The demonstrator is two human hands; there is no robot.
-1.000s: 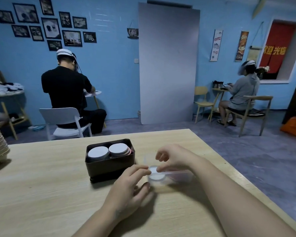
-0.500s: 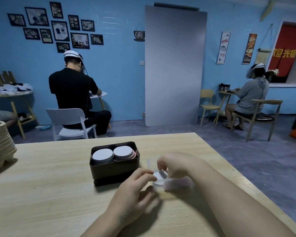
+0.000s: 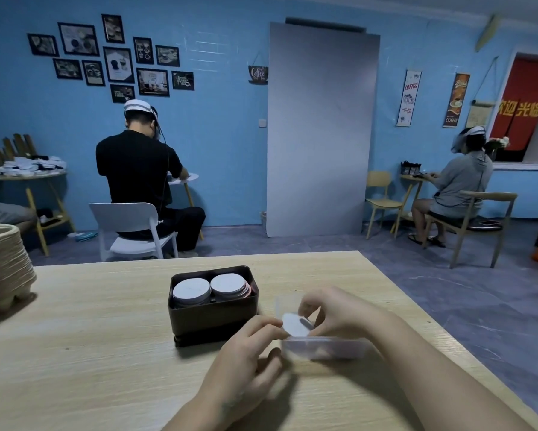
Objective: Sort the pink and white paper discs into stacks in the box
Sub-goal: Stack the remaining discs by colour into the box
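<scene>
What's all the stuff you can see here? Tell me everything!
Table: one, light wood, in front.
Box: one, dark brown, middle of the table.
Disc stacks: two, white on top, the right one with pink edges, side by side in the box.
Clear tub: one, see-through, right of the box.
Loose disc: one, white, above the tub.
Paper trays: a stack, beige, table's left edge.
People: two, seated at far tables.
Pictures: many, black-framed, blue wall.
Grey board: one, against the far wall.
Left hand: one, fingertips at the disc's edge.
Right hand: one, pinching the disc.
</scene>
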